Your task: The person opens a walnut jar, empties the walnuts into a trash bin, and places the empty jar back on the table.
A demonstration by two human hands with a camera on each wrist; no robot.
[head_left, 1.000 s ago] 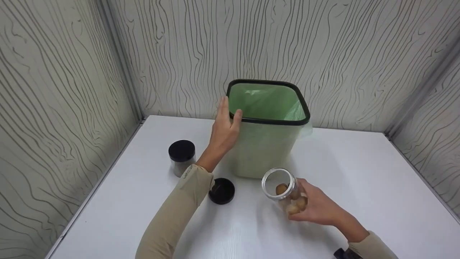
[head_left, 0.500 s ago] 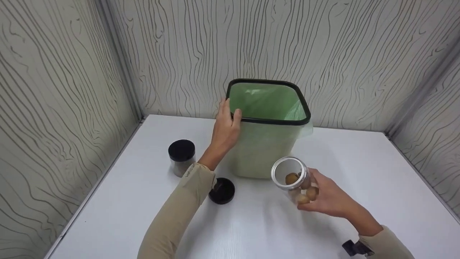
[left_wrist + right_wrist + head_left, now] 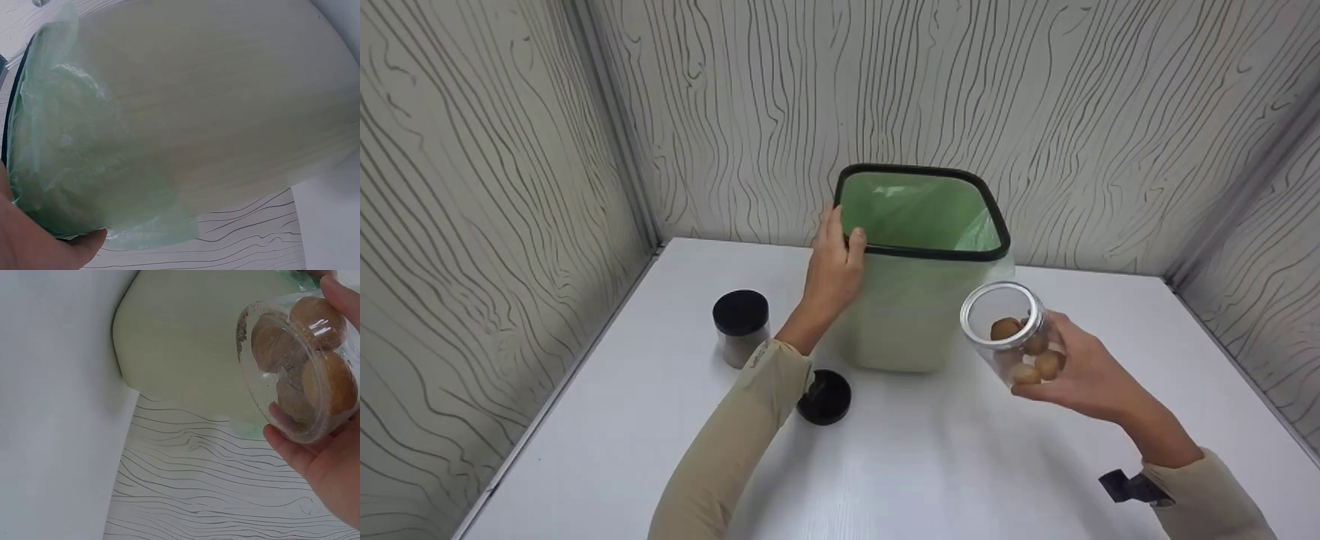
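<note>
My right hand grips a clear, lidless jar around its side, held above the table with its mouth tilted up and leftward. Several round brown, walnut-like balls lie inside. In the right wrist view, the jar's base faces the camera, with brown crumbs along its edge. My left hand holds the near left corner of a pale green trash bin, thumb at the front of the black rim and fingers along the left side. A thin green bag lines the bin and hangs over its outside.
Left of the bin stands a second jar with a black lid. A loose black lid lies on the white table, close to the left sleeve. Wood-patterned panels enclose the back and sides.
My right hand has carried the jar upward and to the right, away from the loose lid. My left fingers have settled slightly lower on the rim. The bin stays in place.
</note>
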